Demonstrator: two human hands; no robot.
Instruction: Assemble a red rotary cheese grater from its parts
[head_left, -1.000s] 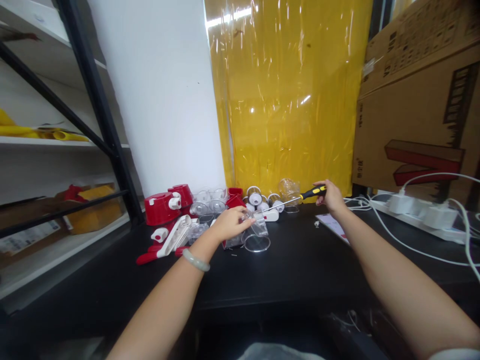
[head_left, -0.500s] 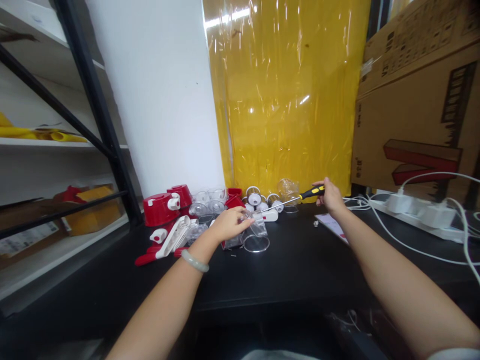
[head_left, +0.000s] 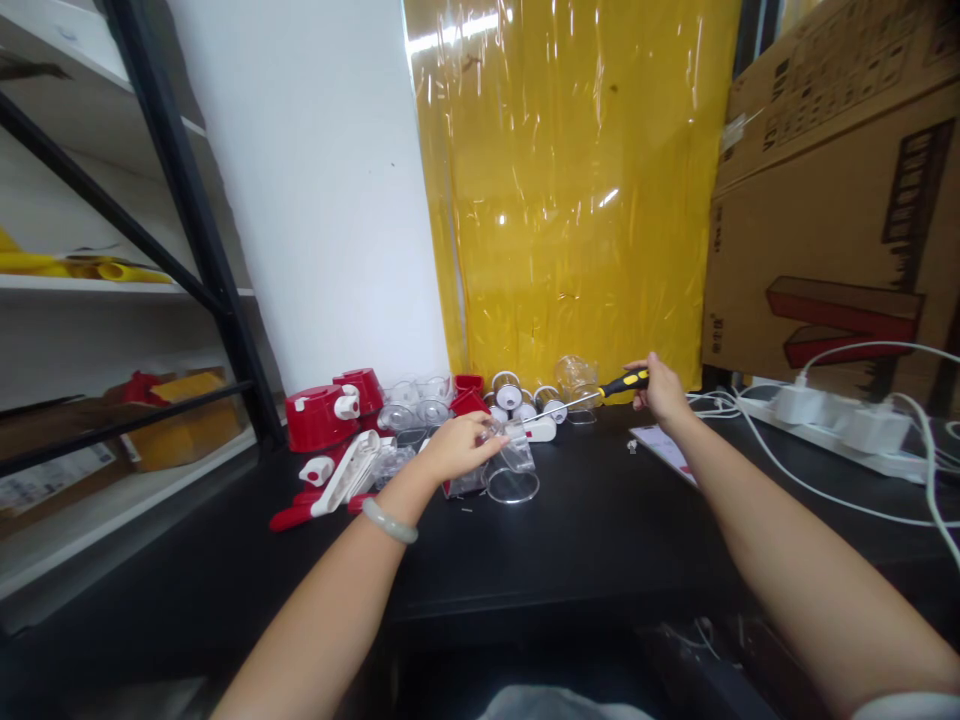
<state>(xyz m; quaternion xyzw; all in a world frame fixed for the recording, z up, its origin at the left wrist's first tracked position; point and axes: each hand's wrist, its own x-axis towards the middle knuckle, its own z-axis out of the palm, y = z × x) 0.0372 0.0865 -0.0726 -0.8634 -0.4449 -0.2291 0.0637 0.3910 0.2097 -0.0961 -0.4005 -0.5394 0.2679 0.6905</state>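
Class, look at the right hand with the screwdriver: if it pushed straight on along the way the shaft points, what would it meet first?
Most likely the clear plastic piece under the left hand; the screwdriver in the right hand aims there, though depth is unclear.

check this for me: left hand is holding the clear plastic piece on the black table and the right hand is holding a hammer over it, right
Not quite. In the head view the right hand holds a screwdriver with a black and yellow handle, not a hammer. The left hand does hold the clear plastic piece on the black table.
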